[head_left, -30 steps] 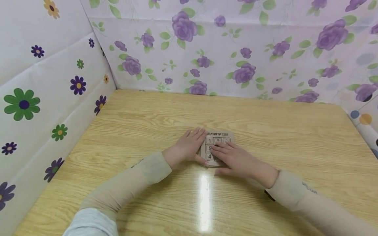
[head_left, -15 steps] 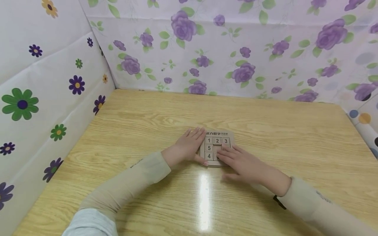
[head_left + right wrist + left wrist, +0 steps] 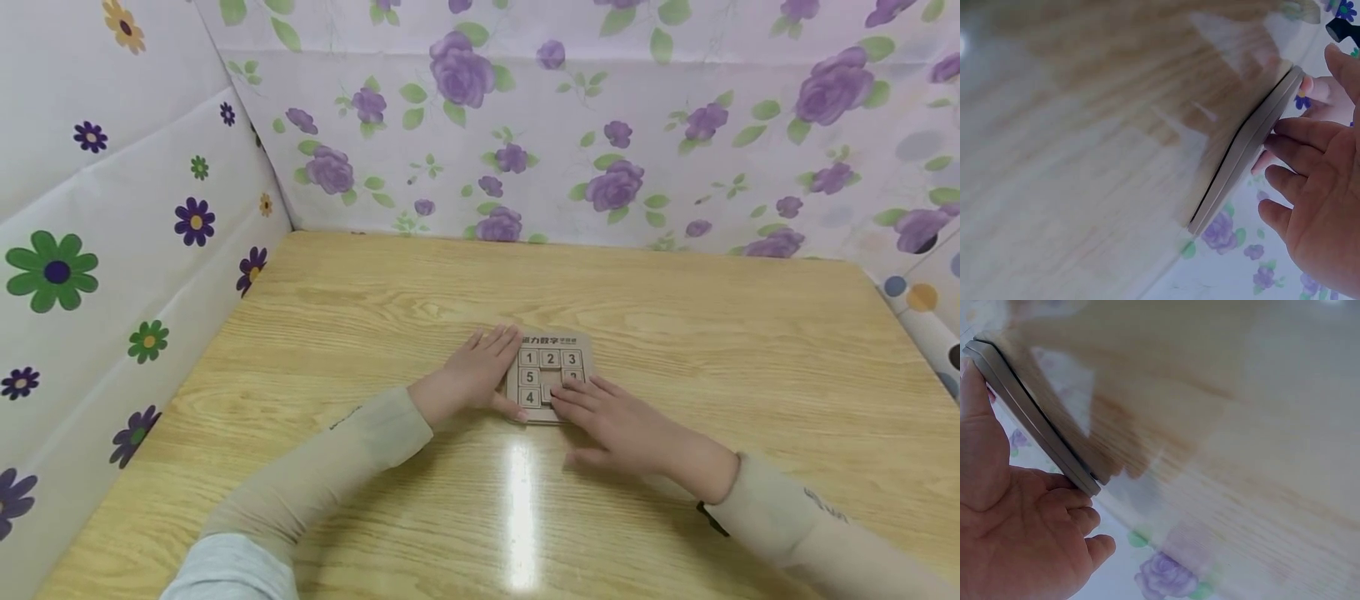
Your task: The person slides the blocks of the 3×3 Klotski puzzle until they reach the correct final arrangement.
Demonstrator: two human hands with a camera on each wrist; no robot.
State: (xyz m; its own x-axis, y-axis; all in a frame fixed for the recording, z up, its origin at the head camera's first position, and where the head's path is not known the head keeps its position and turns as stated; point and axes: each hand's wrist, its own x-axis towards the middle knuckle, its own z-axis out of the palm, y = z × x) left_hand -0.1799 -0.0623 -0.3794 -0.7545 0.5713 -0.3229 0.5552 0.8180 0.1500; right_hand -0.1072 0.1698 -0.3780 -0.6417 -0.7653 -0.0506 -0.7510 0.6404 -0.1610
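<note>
A wooden number slide puzzle (image 3: 551,339) lies flat on the table. Tiles 1, 2 and 3 form its top row; 5 and 4 stand in the left column, and the centre slot is bare. My left hand (image 3: 471,375) rests along the puzzle's left edge, fingers straight, thumb at the near left corner. Fingertips of my right hand (image 3: 626,425) touch the bottom-middle tile (image 3: 546,395) and cover the lower right of the board. Both wrist views show the puzzle edge-on, with the left hand (image 3: 1029,531) and right hand (image 3: 1329,181) beside it.
The wood-grain table (image 3: 390,300) is glossy and shows a bright reflection in front of the puzzle. Flowered cloth (image 3: 465,125) hangs behind the table, and another flowered cloth (image 3: 135,233) hangs on the left.
My right hand has drawn back to the right, uncovering the 2, the 3 and the centre slot. The bottom-middle tile now sits slightly further up. My left hand keeps its place.
</note>
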